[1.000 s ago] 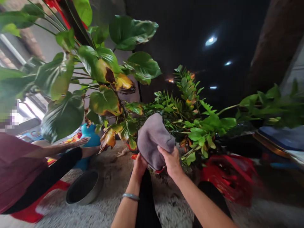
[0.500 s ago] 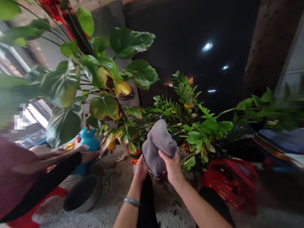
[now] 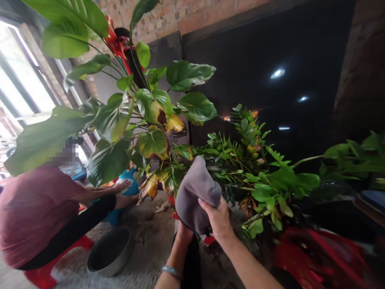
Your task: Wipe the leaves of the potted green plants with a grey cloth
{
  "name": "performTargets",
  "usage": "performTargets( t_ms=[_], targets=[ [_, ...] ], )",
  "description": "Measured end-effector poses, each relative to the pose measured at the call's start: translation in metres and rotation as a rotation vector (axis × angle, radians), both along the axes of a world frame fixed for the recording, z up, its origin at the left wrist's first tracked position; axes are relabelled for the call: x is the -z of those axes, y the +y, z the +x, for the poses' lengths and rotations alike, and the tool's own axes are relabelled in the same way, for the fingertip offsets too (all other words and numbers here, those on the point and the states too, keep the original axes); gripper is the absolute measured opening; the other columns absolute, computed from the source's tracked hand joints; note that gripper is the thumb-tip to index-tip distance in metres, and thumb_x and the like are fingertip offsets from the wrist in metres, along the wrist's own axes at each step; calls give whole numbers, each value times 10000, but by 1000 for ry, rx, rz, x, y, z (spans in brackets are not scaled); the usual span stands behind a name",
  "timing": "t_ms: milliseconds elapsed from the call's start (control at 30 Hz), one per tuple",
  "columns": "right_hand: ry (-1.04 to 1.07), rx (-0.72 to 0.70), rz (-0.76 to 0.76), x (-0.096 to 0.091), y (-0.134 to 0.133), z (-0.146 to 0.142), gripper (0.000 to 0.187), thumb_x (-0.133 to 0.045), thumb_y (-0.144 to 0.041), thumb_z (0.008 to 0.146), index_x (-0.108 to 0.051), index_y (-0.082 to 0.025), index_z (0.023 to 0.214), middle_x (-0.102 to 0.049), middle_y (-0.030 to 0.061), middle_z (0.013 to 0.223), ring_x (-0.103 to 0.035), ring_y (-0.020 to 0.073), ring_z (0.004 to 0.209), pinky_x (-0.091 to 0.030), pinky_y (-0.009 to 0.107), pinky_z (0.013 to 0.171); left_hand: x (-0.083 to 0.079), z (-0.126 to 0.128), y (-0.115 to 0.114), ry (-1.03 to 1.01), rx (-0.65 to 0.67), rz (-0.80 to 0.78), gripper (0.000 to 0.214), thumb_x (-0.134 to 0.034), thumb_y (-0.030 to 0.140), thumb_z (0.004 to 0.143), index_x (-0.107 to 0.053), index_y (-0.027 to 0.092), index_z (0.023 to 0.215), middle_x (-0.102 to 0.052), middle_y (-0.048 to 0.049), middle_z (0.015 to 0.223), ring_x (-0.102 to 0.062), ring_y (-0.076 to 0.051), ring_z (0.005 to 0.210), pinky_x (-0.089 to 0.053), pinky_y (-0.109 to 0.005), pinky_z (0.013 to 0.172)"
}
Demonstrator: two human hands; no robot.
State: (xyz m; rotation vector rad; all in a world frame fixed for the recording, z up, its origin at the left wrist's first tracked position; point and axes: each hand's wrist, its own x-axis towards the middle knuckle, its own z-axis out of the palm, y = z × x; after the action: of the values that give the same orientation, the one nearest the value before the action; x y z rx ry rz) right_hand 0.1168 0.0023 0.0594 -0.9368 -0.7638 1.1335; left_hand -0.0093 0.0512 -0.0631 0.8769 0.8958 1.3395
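A grey cloth [image 3: 194, 192] is bunched up in front of me, held by both hands. My right hand [image 3: 219, 220] grips its right side with fingers curled over the fabric. My left hand [image 3: 184, 234] is tucked under the cloth, mostly hidden, with a silver bangle on its wrist. Just behind the cloth stand a large-leafed plant with yellowing leaves [image 3: 150, 136] and a bushy small-leafed plant [image 3: 255, 176].
To my left another person in a maroon top [image 3: 36, 212] rests a hand on a blue pot [image 3: 128, 188]. A metal bowl [image 3: 110, 251] lies on the grey floor. Something red [image 3: 315, 257] sits at lower right. A dark glossy panel and a brick wall are behind.
The view has tilted up and shifted, so brick wall and window now show. Both hands still hold the cloth, now slightly lower in view; the left hand is more hidden beneath it.
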Motion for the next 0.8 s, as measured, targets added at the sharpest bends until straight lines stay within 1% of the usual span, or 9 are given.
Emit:
performTargets(
  t_ms=[67,133,233,300,400,500,567,667,800],
  targets=[
    [7,38,-14,0,17,-2,385,-772,-293,442,-703,-206,811,-759,48,853,-676,283,874,-496,373,830,-5,4,-4,-154,-2,-78,497,-338,374,913,-761,142,797,-751,-122,802,-701,-252,871,-543,-339,788],
    [16,32,-137,15,19,2,321,-755,-266,437,-695,-212,747,-753,47,783,-680,292,833,-506,375,786,-10,5,-9,-349,20,-207,419,-447,405,892,-752,122,841,-757,-144,837,-692,-303,945,-510,-415,883],
    [-9,-2,-312,46,-6,13,243,-740,-250,428,-695,-222,665,-736,36,665,-677,298,742,-511,371,706,-16,3,-13,-463,43,-304,453,-474,463,879,-729,94,947,-753,-166,889,-669,-338,1000,-455,-460,963],
    [-26,-38,-354,55,-27,21,217,-735,-262,430,-701,-218,639,-723,29,614,-667,290,682,-508,369,660,-16,2,-13,-488,31,-322,475,-448,474,892,-707,101,1031,-751,-158,920,-671,-338,991,-451,-465,958],
    [-35,-48,-288,40,-33,27,250,-752,-291,433,-712,-203,663,-732,31,636,-664,281,668,-505,368,651,-12,1,-11,-504,17,-312,480,-467,490,883,-690,112,1077,-749,-147,919,-680,-330,941,-469,-442,909],
    [-49,116,-98,14,-5,27,394,-794,-330,432,-721,-197,796,-765,51,809,-679,295,823,-506,384,776,-7,2,-8,-496,4,-298,445,-508,468,873,-691,105,1053,-738,-136,852,-684,-283,804,-495,-391,803],
    [1,221,-34,9,16,26,454,-797,-334,439,-709,-205,866,-765,59,923,-670,294,928,-499,387,837,-5,2,-7,-473,-24,-311,434,-482,447,893,-687,88,1027,-719,-126,801,-658,-238,676,-499,-357,689],
    [194,206,-239,29,19,23,347,-780,-309,435,-691,-201,753,-766,75,840,-685,302,877,-534,395,765,-4,0,-6,-444,-78,-328,427,-437,421,920,-675,83,1026,-697,-105,775,-623,-199,595,-487,-329,607],
    [301,96,-582,62,-24,16,234,-778,-329,426,-639,-222,581,-723,68,607,-690,316,689,-548,421,610,0,-4,-6,-435,-84,-289,406,-498,433,886,-665,126,1094,-721,-107,929,-665,-216,737,-511,-363,772]
  ],
)
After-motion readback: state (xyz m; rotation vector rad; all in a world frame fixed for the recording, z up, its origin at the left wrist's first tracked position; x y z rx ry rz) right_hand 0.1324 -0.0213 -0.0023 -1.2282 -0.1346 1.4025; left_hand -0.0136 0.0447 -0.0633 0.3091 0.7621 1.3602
